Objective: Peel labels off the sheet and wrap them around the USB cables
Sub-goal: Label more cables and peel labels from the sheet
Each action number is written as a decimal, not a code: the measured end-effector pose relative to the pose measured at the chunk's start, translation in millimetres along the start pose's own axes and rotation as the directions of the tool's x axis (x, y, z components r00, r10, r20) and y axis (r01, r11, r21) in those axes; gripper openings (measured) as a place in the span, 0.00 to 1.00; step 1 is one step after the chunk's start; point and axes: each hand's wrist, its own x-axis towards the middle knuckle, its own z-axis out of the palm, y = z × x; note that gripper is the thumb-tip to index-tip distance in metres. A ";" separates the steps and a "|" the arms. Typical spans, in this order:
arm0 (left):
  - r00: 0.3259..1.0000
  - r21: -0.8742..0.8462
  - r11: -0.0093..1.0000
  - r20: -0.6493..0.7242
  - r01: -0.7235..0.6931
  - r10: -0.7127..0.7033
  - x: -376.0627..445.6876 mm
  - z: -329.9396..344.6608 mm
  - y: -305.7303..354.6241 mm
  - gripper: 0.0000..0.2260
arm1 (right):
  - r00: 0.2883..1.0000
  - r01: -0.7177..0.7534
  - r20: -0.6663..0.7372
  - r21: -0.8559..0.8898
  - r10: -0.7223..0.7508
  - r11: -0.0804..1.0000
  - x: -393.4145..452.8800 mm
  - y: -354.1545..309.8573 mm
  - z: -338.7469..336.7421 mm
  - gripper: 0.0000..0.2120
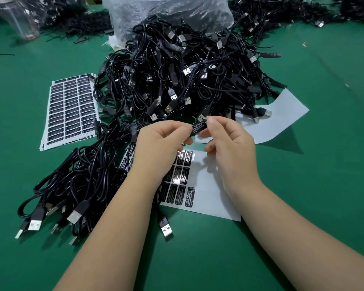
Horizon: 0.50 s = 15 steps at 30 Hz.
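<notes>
Head view — glossy black rectangular label (198, 127)

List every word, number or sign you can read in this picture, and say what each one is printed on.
"LED CONTROLLER": black rectangular label pinched between the left hand and right hand; its smaller lines are too blurred to read.
"LED CONTROLLER": black labels on the part-used white sheet under the hands; the small print is unreadable.
Full white label sheet at left: print too small to read.
</notes>
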 end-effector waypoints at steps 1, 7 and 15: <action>1.000 0.035 0.999 -0.003 -0.023 0.023 -1.0 0.8 0.1 0.09 | 1.000 -0.016 -0.005 0.003 0.016 1.000 -0.4 -0.3 -0.1 0.04; 0.989 0.191 0.971 -0.003 -0.142 0.146 -6.6 4.6 4.0 0.13 | 0.998 -0.047 -0.046 -0.037 0.046 0.998 3.0 1.5 -0.9 0.04; 1.000 0.069 0.998 0.023 -0.015 0.013 -2.5 1.9 4.3 0.09 | 1.000 0.005 -0.001 -0.007 -0.005 1.000 4.3 0.7 -1.3 0.04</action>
